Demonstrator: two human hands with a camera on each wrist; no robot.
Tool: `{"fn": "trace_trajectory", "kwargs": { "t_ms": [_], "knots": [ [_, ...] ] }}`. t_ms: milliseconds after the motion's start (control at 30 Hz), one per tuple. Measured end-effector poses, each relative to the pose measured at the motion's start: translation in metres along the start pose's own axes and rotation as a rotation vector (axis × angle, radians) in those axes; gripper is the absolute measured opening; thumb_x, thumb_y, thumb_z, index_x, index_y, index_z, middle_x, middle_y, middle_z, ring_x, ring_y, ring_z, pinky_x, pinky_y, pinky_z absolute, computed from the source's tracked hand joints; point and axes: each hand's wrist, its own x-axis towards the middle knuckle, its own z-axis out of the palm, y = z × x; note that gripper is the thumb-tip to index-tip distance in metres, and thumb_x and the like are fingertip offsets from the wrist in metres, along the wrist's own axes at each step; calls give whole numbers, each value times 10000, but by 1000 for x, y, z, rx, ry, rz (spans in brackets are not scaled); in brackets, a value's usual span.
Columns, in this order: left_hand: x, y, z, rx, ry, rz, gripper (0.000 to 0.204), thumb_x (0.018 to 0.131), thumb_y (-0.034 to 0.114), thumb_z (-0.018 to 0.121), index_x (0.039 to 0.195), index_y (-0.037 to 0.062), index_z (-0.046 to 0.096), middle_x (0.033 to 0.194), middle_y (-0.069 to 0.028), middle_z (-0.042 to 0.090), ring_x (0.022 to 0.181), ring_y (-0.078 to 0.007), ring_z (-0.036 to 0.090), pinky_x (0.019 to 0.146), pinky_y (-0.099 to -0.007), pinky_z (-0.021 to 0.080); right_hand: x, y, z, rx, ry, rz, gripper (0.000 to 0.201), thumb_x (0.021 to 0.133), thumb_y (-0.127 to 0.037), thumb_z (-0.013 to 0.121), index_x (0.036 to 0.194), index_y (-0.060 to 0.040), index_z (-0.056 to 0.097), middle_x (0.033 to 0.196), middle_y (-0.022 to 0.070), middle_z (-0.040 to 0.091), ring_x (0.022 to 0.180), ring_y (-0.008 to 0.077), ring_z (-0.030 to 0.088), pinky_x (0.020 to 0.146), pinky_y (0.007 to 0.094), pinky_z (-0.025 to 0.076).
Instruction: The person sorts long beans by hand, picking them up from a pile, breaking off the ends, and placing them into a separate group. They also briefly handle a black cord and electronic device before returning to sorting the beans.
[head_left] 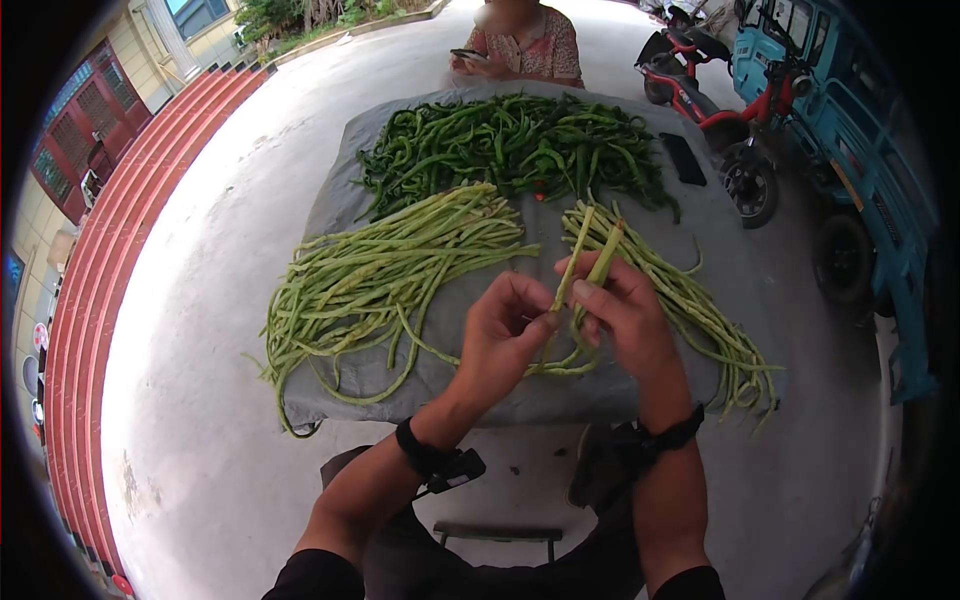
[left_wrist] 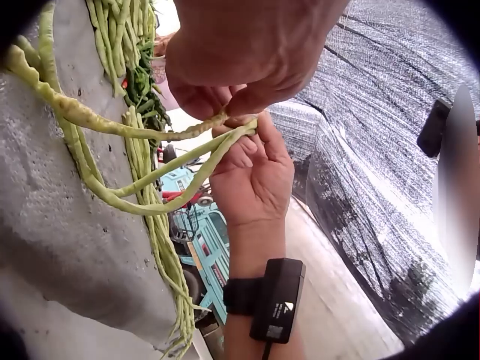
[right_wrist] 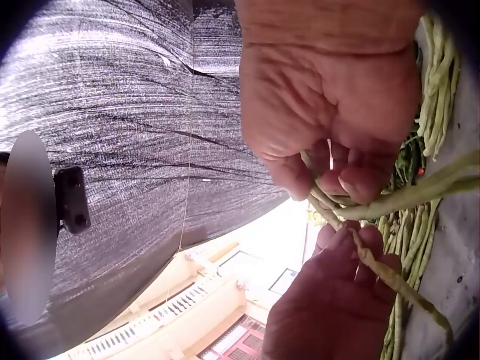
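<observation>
In the head view my left hand (head_left: 505,335) pinches a long green bean (left_wrist: 82,114) between thumb and fingers; brownish patches mark this bean in the left wrist view. My right hand (head_left: 628,312), close beside it, grips several more long beans (right_wrist: 401,201) that bend down in loops over the tabletop. The fingertips of both hands nearly meet in the wrist views. A large pile of long beans (head_left: 390,275) lies to the left of my hands, its strands trailing toward the near edge. Partly behind my right hand, a smaller bundle of long beans (head_left: 700,310) runs down to the right.
A heap of green chili peppers (head_left: 510,145) covers the far part of the grey-covered table (head_left: 455,390). A black phone (head_left: 683,159) lies at the far right. Across the table a person (head_left: 525,45) holds a phone. Red steps (head_left: 130,240) are left; a blue three-wheeler (head_left: 860,150) stands right.
</observation>
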Motion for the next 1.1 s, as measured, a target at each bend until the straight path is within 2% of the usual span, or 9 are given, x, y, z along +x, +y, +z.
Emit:
{"fn": "trace_trajectory", "kwargs": {
  "t_ms": [367, 467, 767, 867, 967, 1100],
  "knots": [
    [-2, -4, 2, -13, -35, -43, 196, 963, -61, 682, 1086, 56, 584, 996, 26, 630, 886, -27, 611, 750, -203, 492, 0, 7, -7, 8, 27, 4, 215, 1038, -166, 681, 1180, -6, 704, 848, 15, 645, 606, 57, 553, 529, 233, 453],
    [-1, -9, 1, -60, -35, -52, 207, 944, -75, 692, 1100, 27, 603, 1052, -13, 672, 978, -83, 664, 874, -261, 535, 1, 9, -7, 26, 19, -9, 212, 1040, -174, 683, 1168, -5, 701, 851, 18, 646, 608, 62, 561, 530, 236, 462],
    [0, -8, -1, -28, -51, -79, 183, 958, -60, 671, 1107, 21, 601, 1086, -37, 677, 1003, -90, 664, 881, -266, 535, 1, 11, -7, -11, 26, -10, 204, 1039, -175, 691, 1134, 5, 688, 873, 32, 651, 615, 73, 574, 532, 251, 481],
    [-1, -5, -1, 12, -48, -56, 168, 1006, 10, 651, 1170, 20, 614, 1144, -42, 676, 1061, -92, 645, 924, -285, 528, 1, 12, -7, 29, 40, -10, 192, 1040, -172, 689, 1122, 2, 685, 879, 36, 653, 623, 76, 580, 536, 260, 486],
    [2, -9, -1, -13, -72, 15, 191, 1063, 100, 627, 1237, 24, 606, 1165, -31, 659, 1071, -96, 624, 888, -282, 529, 1, 12, -5, 55, 40, -16, 186, 1043, -167, 685, 1125, 1, 684, 883, 36, 654, 630, 79, 586, 538, 269, 493],
    [1, -6, 1, -100, -93, -55, 232, 1107, 175, 590, 1276, 16, 601, 1190, -41, 663, 1088, -113, 623, 929, -309, 530, 4, 19, -7, 83, 1, -26, 177, 1051, -161, 677, 1137, -6, 677, 893, 32, 653, 645, 77, 590, 549, 263, 502]
  ]
}}
